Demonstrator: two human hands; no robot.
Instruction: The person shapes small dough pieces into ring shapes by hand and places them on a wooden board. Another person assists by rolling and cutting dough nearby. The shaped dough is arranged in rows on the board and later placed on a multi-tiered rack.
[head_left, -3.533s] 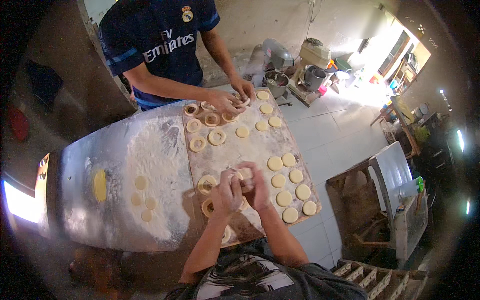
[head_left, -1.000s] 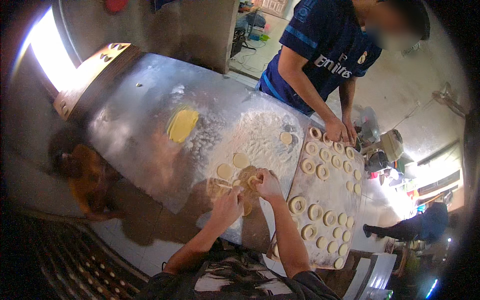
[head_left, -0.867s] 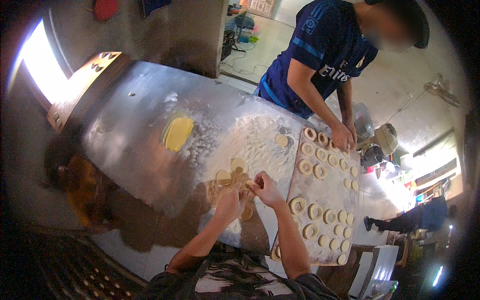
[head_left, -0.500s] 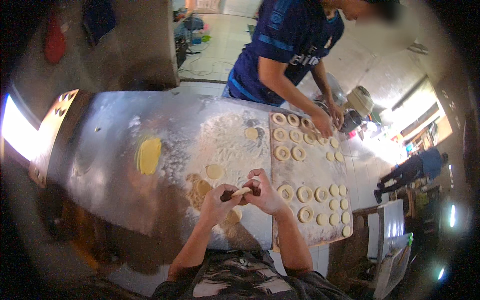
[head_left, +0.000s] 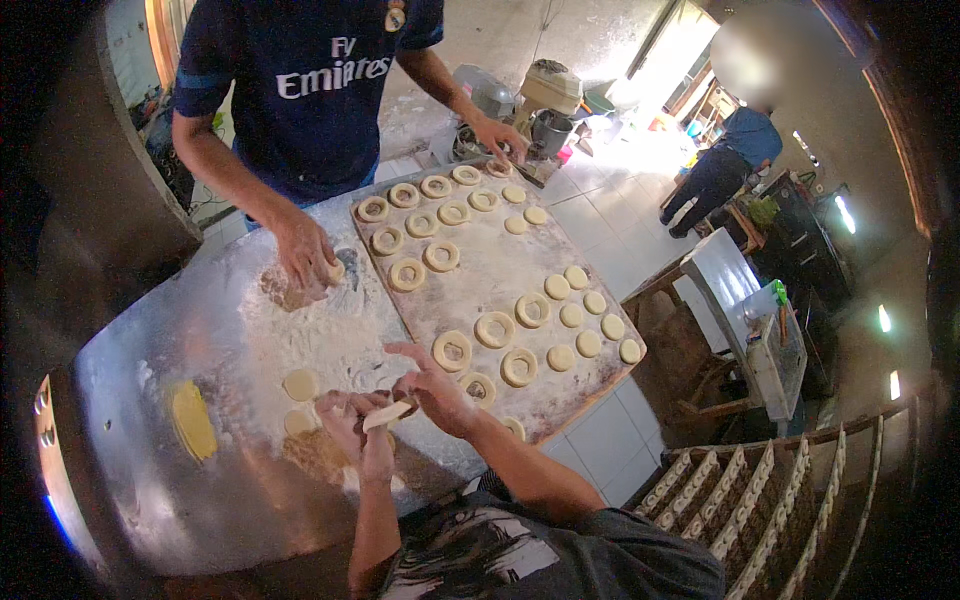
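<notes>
Board: a pale, flour-dusted wooden board [head_left: 485,285], laid at a slant; every place below is told from it.
Dough piece: one thin, pale dough piece [head_left: 388,415], raised and seen nearly edge-on, in the wearer's hands just left of the board's near end.
Left hand: the wearer's left hand [head_left: 352,425], left of the board, its fingers curled and pinching the dough piece.
Right hand: the wearer's right hand [head_left: 440,388], over the board's near left edge; the index finger stretches out apart from the rest, while others meet the dough's upper end. Whether they pinch it, I cannot tell.
Rings: dough rings [head_left: 441,256] in rows at the board's far left, with a looser group near its close end.
Discs: small, plain dough discs [head_left: 588,344], mostly along the board's right side.
Table: a metal table [head_left: 150,470] left of the board, with scattered flour [head_left: 335,340], a flat yellow slab [head_left: 193,420] and more discs.
Co-worker: a person in a dark blue shirt [head_left: 300,120] beyond the board, one hand [head_left: 303,255] down on the floury area left of it, the other hand [head_left: 500,138] by its far corner.
Rack: a slatted rack [head_left: 740,500] to the right of the board's near end.
</notes>
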